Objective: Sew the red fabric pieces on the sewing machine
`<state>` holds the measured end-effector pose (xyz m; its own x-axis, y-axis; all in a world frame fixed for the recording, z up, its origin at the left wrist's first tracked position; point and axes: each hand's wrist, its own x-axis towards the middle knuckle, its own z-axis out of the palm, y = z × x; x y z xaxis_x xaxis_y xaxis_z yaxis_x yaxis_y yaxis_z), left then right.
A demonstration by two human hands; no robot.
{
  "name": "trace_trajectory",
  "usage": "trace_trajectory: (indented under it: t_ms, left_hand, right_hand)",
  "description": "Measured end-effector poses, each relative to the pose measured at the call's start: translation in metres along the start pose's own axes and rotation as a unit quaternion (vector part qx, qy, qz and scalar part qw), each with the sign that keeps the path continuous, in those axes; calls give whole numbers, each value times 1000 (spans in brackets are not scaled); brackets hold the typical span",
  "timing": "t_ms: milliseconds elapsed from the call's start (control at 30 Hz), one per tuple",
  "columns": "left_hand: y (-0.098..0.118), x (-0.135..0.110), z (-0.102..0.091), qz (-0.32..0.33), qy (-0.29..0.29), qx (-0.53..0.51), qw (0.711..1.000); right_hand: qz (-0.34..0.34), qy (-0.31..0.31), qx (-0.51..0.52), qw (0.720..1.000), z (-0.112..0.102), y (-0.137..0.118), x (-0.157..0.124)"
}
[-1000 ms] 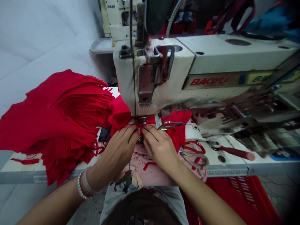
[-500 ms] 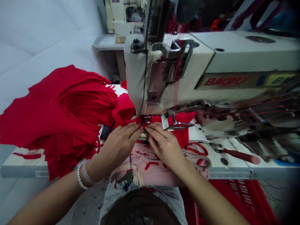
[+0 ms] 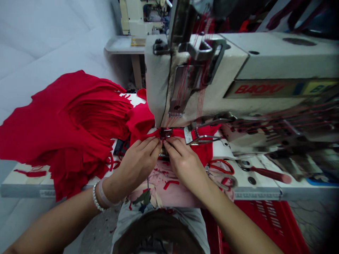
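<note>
Red fabric (image 3: 202, 151) sits under the presser foot (image 3: 166, 132) of a Baoyu sewing machine (image 3: 203, 88), with the hands gathered at its edge. The left hand (image 3: 136, 165) and right hand (image 3: 185, 165) are close together just in front of the foot. Their fingers curve down, and the fingertips (image 3: 156, 143) nearly meet, pinching the fabric between them; they hide the exact fold they hold. The step in hand looks like setting the fabric at the foot, and the next move calls for keeping that edge flat and straight as it feeds. A stack of red cloth (image 3: 71, 120) spreads across the table (image 3: 23, 190) to the left, its cut strips hanging over one another. Red-handled scissors (image 3: 221, 168) and a red-handled tool (image 3: 270, 174) lie right of the hands. Pink cloth (image 3: 169, 192) sits just below the hands, and a red crate (image 3: 265, 222) stands beneath the table.
</note>
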<state>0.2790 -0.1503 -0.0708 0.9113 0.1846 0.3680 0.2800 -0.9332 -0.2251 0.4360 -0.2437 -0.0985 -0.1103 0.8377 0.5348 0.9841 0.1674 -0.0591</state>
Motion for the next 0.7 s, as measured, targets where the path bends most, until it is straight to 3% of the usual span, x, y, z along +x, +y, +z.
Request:
trace_trajectory:
  t_ms: [200, 267, 333, 400, 467, 500, 567, 600, 667, 700]
  left_hand:
    - [2, -4, 2, -21, 0, -55, 998]
    - [-2, -11, 8, -75, 42, -108, 990]
    - [-11, -20, 15, -188, 116, -156, 963]
    - [-21, -32, 21, -325, 158, -230, 904]
    - [-30, -42, 24, -431, 85, -384, 812]
    - [-33, -47, 24, -461, 24, -476, 748]
    - [-40, -56, 19, -495, -62, -608, 618]
    - [-43, -61, 16, -512, -66, -641, 568]
    - [-49, -68, 7, -552, 10, -672, 494]
    - [-52, -70, 1, -564, 76, -682, 460]
  right_hand:
    - [-108, 26, -69, 991, -8, -4, 5]
    - [-125, 34, -34, 991, -14, 0, -5]
    - [-83, 72, -10, 994, -19, 6, -25]
    - [58, 146, -11, 988, -22, 13, -50]
    - [234, 161, 48, 958, -23, 19, -74]
    - [304, 124, 126, 936, -23, 22, -85]
    - [395, 34, 325, 858, -29, 24, -100]
    - [424, 28, 407, 809, -34, 25, -103]
    - [478, 128, 465, 734, -48, 24, -101]
    - [482, 206, 436, 732, -54, 23, -94]
